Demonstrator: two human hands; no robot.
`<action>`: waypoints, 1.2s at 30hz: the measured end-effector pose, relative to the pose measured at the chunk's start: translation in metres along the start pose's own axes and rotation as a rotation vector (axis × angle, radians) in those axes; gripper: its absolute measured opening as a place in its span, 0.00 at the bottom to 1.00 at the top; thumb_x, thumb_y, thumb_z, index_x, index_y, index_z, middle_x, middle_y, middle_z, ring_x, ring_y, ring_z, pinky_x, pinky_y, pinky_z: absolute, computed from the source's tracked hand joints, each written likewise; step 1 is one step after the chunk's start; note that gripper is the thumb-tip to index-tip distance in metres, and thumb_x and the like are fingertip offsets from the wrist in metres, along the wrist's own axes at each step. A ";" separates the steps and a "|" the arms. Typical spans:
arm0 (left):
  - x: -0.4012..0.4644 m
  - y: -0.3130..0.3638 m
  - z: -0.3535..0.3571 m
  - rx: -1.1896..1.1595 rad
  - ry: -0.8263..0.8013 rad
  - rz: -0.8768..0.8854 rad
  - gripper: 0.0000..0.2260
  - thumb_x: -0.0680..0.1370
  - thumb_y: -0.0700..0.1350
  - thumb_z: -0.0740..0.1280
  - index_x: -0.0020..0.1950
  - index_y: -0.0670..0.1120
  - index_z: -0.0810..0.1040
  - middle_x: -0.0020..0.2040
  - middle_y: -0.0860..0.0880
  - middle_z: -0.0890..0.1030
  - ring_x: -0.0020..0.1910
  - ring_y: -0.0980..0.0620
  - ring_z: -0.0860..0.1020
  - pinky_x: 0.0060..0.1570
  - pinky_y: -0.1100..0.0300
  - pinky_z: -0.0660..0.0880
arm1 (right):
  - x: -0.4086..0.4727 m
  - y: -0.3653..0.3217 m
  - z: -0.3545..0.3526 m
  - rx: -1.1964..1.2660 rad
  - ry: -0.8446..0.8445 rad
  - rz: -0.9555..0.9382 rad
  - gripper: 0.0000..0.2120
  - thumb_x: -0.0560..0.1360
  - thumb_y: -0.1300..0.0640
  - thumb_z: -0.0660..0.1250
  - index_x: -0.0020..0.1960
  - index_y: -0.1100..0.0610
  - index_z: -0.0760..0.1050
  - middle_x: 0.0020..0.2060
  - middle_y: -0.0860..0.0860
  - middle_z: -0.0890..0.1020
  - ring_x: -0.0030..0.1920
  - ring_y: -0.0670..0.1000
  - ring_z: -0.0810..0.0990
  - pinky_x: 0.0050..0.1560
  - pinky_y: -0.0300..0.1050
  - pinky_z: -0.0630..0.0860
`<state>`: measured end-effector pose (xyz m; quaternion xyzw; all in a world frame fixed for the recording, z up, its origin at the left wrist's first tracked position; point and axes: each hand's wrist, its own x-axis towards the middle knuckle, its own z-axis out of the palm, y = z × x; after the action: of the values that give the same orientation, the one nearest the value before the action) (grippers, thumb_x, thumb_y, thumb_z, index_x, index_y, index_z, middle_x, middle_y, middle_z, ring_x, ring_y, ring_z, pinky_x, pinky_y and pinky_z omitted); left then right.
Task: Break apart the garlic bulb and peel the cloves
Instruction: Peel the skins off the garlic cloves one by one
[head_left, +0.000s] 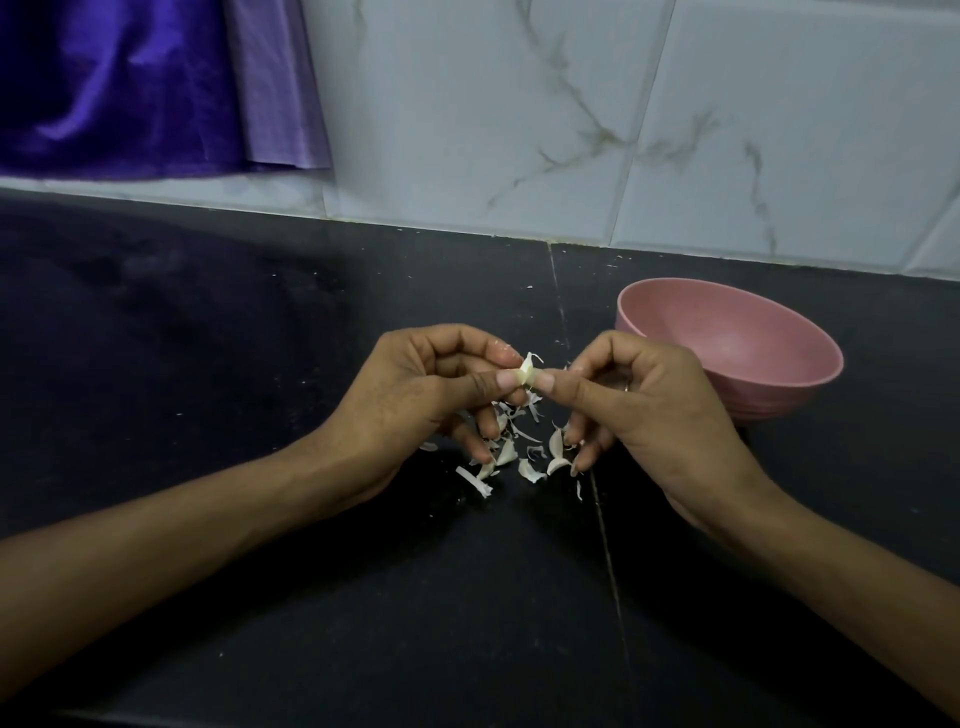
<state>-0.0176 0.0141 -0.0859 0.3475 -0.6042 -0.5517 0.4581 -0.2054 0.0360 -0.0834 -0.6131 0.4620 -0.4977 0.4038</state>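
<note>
The person is peeling a single garlic clove (528, 375), holding it up over the middle of the black counter (260, 364), well in from the back edge where the marbled wall tiles (519, 130) are meeting it. The left hand (436, 400) is pinching the clove's left end between thumb and forefinger, its other fingers curling down toward the counter. The right hand (644, 405) is pinching the clove's right end the same way, thumb tip almost touching the left thumb tip. A strip of papery skin is lifting off the top of the clove, so the step in hand looks like stripping the skin, not breaking the bulb; no whole bulb is showing.

Directly below the hands, a scatter of peel scraps and cloves (519, 452) is lying on the counter; from here I cannot tell which pieces are unpeeled cloves and which are only husk.

The next move probably calls for one thumbnail catching the loose skin and pulling it away while the other hand is keeping the clove from slipping.

A pink bowl (737, 353) is standing just beyond the right hand, toward the back right of the counter, its visible inside showing nothing. The counter's left side and near side are giving open room. A purple cloth (130, 88) is hanging over the wall at the back left corner.
</note>
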 end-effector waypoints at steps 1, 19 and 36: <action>0.000 0.000 0.000 -0.001 0.002 -0.002 0.10 0.70 0.39 0.71 0.49 0.38 0.79 0.38 0.42 0.84 0.27 0.51 0.78 0.26 0.58 0.78 | 0.000 0.000 0.000 0.009 -0.025 -0.010 0.08 0.71 0.59 0.75 0.43 0.62 0.77 0.32 0.51 0.81 0.27 0.51 0.78 0.24 0.43 0.77; 0.001 -0.005 -0.001 0.018 -0.026 -0.006 0.09 0.71 0.40 0.72 0.48 0.37 0.81 0.37 0.42 0.81 0.27 0.50 0.76 0.25 0.57 0.78 | 0.000 0.000 -0.001 0.056 -0.071 -0.004 0.05 0.75 0.63 0.69 0.49 0.61 0.83 0.38 0.55 0.84 0.32 0.51 0.81 0.32 0.46 0.81; -0.006 -0.011 -0.002 0.553 0.075 0.403 0.08 0.75 0.48 0.70 0.51 0.48 0.85 0.40 0.55 0.83 0.30 0.53 0.81 0.27 0.56 0.80 | -0.001 -0.001 0.000 0.196 -0.057 0.131 0.11 0.72 0.59 0.71 0.50 0.66 0.82 0.43 0.63 0.85 0.39 0.56 0.85 0.38 0.43 0.83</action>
<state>-0.0146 0.0168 -0.0981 0.3521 -0.7702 -0.2524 0.4681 -0.2049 0.0375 -0.0830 -0.5529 0.4385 -0.4953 0.5066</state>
